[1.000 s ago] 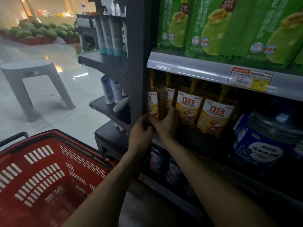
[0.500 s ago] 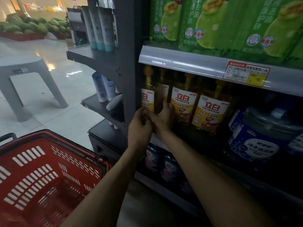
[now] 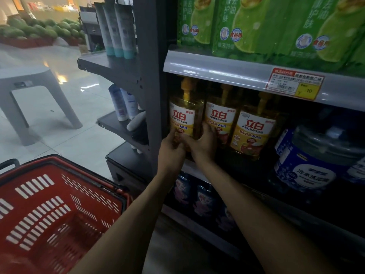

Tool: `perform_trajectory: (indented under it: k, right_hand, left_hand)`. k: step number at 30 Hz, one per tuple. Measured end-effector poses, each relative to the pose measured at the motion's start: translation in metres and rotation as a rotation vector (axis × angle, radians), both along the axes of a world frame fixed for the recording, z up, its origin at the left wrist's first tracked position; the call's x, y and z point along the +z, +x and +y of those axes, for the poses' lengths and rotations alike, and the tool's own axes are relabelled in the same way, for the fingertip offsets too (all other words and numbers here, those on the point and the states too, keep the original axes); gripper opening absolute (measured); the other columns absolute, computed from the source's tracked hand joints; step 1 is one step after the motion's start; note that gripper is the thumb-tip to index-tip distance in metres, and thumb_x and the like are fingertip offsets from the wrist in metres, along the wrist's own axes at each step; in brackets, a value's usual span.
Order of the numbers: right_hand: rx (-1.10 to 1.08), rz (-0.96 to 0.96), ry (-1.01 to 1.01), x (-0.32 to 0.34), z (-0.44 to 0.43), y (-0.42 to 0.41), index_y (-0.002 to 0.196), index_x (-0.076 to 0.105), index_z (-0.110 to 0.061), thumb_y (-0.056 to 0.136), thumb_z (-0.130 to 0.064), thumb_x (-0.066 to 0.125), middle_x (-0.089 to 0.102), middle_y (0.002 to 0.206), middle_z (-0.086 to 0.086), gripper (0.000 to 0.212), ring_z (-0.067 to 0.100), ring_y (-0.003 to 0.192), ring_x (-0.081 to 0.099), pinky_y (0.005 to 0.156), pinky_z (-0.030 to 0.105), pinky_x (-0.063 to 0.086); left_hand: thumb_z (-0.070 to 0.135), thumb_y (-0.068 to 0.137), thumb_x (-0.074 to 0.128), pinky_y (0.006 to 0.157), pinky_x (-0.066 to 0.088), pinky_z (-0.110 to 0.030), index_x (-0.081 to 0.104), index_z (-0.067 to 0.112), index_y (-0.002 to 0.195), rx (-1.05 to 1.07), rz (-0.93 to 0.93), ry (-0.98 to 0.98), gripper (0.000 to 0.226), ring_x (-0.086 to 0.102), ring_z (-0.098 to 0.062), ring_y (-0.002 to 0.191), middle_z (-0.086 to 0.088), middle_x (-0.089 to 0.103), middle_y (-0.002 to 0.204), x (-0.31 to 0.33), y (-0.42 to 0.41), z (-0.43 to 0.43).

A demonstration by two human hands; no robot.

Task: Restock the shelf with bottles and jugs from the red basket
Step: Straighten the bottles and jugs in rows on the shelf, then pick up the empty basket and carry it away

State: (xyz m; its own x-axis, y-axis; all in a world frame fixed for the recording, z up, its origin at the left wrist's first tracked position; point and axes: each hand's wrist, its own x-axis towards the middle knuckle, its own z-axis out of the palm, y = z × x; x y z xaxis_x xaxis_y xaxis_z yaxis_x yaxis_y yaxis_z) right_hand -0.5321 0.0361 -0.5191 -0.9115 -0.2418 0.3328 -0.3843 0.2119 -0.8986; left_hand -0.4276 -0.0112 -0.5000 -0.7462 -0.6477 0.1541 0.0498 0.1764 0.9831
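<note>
While left grip (image 3: 171,150) and right grip (image 3: 204,144) clasped the end bottle (image 3: 182,115) low, seating it on the shelf (image 3: 192,169) was in hand; next likely: let go, check basket (image 3: 59,204).

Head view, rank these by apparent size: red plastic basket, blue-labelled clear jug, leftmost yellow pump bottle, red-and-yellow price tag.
1. Red plastic basket, partly because it is nearest the camera.
2. Blue-labelled clear jug.
3. Leftmost yellow pump bottle.
4. Red-and-yellow price tag, clearly smallest.
</note>
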Motion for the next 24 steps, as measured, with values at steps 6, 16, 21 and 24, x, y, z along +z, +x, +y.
perform_trajectory:
  k: [6, 16, 21, 24]
  right_hand:
    - [-0.006, -0.075, -0.009, 0.003, 0.001, 0.004, 0.135, 0.054, -0.027, 0.076, -0.030, 0.086, 0.060, 0.137, -0.006, 0.068, 0.016, 0.128, 0.057, 0.101, 0.044, 0.054]
    - [0.126, 0.031, 0.131, 0.046, 0.050, 0.069, 0.146, 0.044, -0.026, 0.081, -0.027, 0.083, 0.052, 0.146, -0.001, 0.076, 0.021, 0.138, 0.047, 0.111, 0.047, 0.046]
    - [0.250, 0.180, 0.248, 0.098, 0.074, 0.122, 0.150, 0.040, -0.026, 0.082, -0.026, 0.082, 0.039, 0.154, 0.002, 0.080, 0.024, 0.141, 0.040, 0.114, 0.045, 0.041]
    - [0.324, 0.308, 0.328, 0.127, 0.079, 0.152, 0.150, 0.042, -0.024, 0.081, -0.037, 0.082, 0.040, 0.153, 0.003, 0.081, 0.022, 0.141, 0.039, 0.114, 0.037, 0.039]
  left_hand:
    - [0.006, 0.103, 0.053, 0.088, 0.056, -0.018, 0.061, 0.026, 0.135, -0.023, 0.007, 0.033, 0.039, 0.070, 0.005, 0.105, 0.014, 0.073, 0.119, 0.003, 0.006, -0.001]
    - [0.038, 0.096, 0.059, 0.096, 0.058, -0.047, 0.055, 0.043, 0.135, -0.070, -0.298, -0.505, 0.040, 0.066, -0.012, 0.114, 0.009, 0.066, 0.128, 0.052, 0.079, 0.012]
    - [0.044, 0.099, 0.058, 0.104, 0.051, -0.044, 0.038, 0.033, 0.156, 0.083, -0.533, -0.769, 0.061, 0.053, -0.025, 0.134, -0.003, 0.045, 0.157, 0.086, 0.151, 0.027]
    - [0.054, 0.097, 0.055, 0.114, 0.044, -0.047, 0.030, 0.035, 0.161, 0.183, -0.641, -0.851, 0.071, 0.040, -0.026, 0.148, -0.004, 0.037, 0.165, 0.099, 0.190, 0.020]
